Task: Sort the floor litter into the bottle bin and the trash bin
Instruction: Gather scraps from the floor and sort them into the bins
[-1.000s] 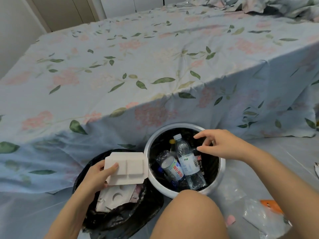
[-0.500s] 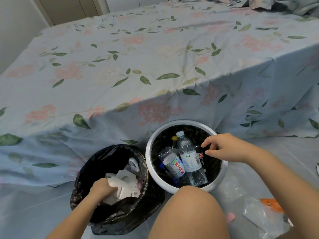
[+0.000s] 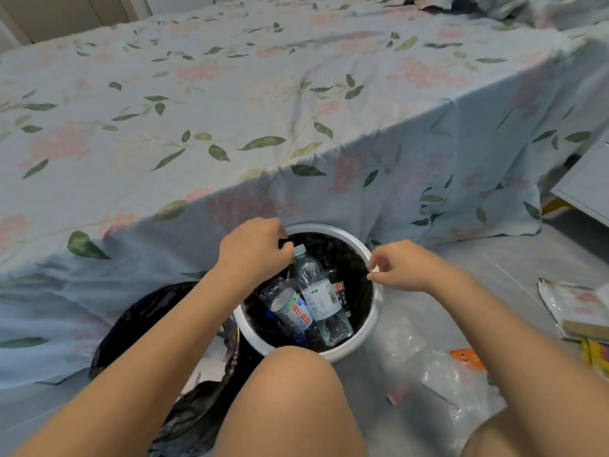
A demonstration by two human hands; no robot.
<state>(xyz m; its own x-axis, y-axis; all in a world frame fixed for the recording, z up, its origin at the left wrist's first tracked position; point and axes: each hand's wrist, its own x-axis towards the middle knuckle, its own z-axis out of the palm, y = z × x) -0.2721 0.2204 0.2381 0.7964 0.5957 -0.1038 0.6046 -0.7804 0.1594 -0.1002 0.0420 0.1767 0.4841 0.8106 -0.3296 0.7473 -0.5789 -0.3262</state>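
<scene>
Over the round white bottle bin (image 3: pixel 370 328) with its black liner and clear plastic bottles (image 3: pixel 316 291), in the head view, both curled hands, left hand (image 3: pixel 255 250) and right hand (image 3: pixel 400 265), pinch the liner edge and should pull evenly, the left having left the black-bagged trash bin (image 3: pixel 138 324).

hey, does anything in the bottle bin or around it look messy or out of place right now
Inside the white bottle bin the bottles lie tilted in a jumble, which is normal for a bin. What stands out is litter still on the floor to its right: a clear plastic bag, an orange wrapper and a small pink scrap.
</scene>
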